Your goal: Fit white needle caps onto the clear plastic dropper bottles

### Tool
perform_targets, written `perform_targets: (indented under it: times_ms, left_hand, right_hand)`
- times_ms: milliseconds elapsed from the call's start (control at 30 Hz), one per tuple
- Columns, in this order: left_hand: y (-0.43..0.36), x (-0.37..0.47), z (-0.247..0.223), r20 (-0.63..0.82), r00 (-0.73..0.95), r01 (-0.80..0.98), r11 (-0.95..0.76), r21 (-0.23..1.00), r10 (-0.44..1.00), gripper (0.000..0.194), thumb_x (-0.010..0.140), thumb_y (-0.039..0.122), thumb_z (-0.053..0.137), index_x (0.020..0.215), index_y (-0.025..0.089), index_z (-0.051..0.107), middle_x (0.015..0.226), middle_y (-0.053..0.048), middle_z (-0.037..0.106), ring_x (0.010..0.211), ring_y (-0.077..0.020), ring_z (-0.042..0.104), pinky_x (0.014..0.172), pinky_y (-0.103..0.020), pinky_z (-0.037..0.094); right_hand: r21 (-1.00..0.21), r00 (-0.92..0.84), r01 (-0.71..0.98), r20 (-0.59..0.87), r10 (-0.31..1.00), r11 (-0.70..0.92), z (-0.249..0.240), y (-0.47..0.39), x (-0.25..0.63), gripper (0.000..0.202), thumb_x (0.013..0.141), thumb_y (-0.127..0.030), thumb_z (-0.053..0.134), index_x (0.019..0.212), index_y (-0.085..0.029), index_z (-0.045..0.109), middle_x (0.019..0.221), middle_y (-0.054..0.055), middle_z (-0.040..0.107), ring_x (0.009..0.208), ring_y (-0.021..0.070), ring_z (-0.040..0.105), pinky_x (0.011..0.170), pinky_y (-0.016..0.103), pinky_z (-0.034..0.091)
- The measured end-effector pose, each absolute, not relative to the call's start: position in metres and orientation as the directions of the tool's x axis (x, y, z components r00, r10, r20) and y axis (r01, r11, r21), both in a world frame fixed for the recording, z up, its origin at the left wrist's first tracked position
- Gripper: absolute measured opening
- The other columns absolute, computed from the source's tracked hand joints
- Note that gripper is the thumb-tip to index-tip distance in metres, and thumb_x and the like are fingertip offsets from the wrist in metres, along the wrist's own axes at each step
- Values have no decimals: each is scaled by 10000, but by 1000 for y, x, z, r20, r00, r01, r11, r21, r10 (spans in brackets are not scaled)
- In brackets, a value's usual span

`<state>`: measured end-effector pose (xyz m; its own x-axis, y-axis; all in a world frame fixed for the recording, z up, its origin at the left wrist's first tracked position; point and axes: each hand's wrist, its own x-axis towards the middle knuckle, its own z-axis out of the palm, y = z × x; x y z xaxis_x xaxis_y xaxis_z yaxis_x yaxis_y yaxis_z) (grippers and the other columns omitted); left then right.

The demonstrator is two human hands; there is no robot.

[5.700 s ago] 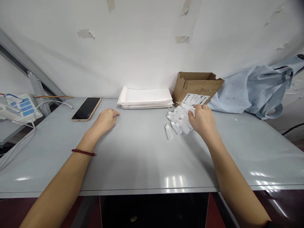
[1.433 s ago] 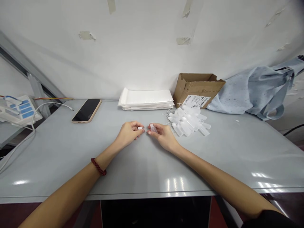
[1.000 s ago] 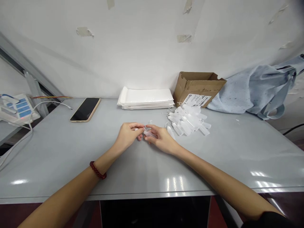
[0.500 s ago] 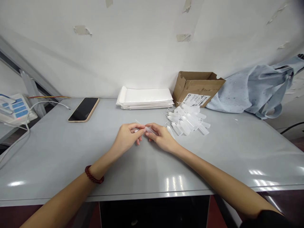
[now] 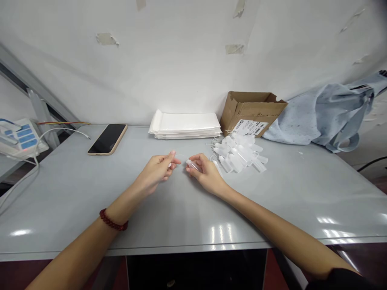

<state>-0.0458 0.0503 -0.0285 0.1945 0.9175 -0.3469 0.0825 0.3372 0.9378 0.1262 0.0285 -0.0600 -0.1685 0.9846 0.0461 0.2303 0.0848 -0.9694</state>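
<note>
My right hand (image 5: 208,173) is closed round a small clear plastic tube (image 5: 194,165), its capped-looking end pointing up and left past the fingertips. To its left, my left hand (image 5: 155,171) is apart from it, fingers curled round a small white piece (image 5: 170,164) mostly hidden by them. A faint thin string (image 5: 181,155) arches between the two hands; where it ends is too fine to tell. Just right of my right hand lies a pile of translucent white plastic tubes (image 5: 237,155), several with thin string loops.
A stack of white envelopes (image 5: 187,123) lies against the wall, beside an open cardboard box (image 5: 254,112) and a light blue cloth bag (image 5: 314,112). At left are a phone (image 5: 108,139), a white cable (image 5: 66,129) and a power strip (image 5: 22,137). The grey table (image 5: 181,225) has a front edge near me.
My left hand has drawn away to the left from the tube, and its thumb has lifted. My right hand stays nearly in place with the tube. The two hands no longer touch.
</note>
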Motion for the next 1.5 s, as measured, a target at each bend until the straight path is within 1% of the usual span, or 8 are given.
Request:
perform_targets:
  times_ms: [133,267,500,667,800,1000,1200,1500]
  left_hand:
    - [49,-46,-21,-462,267,-21,484,875,846,199,802,232,609,932,81,619,643,34,423,426,-22,300,367,-166,213]
    - [47,-46,-21,-475,301,-57,513,857,827,234,809,98,538,1037,66,582,706,-12,515,507,-66,448,435,-203,371]
    - [46,-47,-31,-301,281,37,304,952,911,328,875,277,591,1157,133,508,1041,-123,662,757,-138,583,623,-279,475]
    - [45,-40,-39,-224,301,-12,239,971,927,320,856,416,610,1013,155,512,1104,-123,668,1002,-195,607,857,-354,456]
    - [44,-37,-39,-253,325,-14,273,962,911,347,826,460,632,915,136,544,1046,-128,692,989,-207,629,898,-371,444]
    - [44,-41,-36,-251,302,-33,273,961,920,353,785,461,681,847,125,597,894,-100,721,833,-177,645,816,-339,470]
    - [42,-38,-36,-233,357,-82,279,957,904,332,817,460,642,814,128,628,884,-82,718,871,-170,638,845,-314,477]
    - [42,-38,-34,-251,293,-82,286,955,922,340,798,465,659,732,151,547,812,-86,721,795,-176,644,800,-330,484]
  right_hand:
    - [-943,-154,286,128,980,168,-64,29,126,195,814,-224,546,982,-205,449,867,28,637,810,172,604,764,335,455]
    - [-915,-138,343,175,975,212,-64,28,126,188,820,-230,524,988,-204,441,870,25,602,788,173,578,716,320,449]
    - [-912,-116,348,187,976,216,-58,26,125,205,898,-371,453,988,-188,469,856,20,550,778,161,539,712,308,429]
    - [-931,-105,287,202,974,224,-57,24,124,186,925,-370,415,918,-193,472,808,7,559,755,145,548,711,291,425]
    - [-937,-93,278,191,977,209,-57,24,122,154,911,-345,427,916,-197,469,809,7,569,757,147,559,698,287,426]
    - [-919,-81,333,196,977,212,-56,22,122,150,887,-351,465,898,-201,466,769,-5,550,666,136,519,609,266,395]
    - [-878,-125,370,276,953,303,-55,20,123,177,886,-374,489,900,-199,463,725,-16,547,612,125,503,584,250,381]
    - [-836,-179,425,299,937,347,-53,17,124,185,926,-374,389,881,-208,455,620,-37,498,531,118,465,534,242,353]
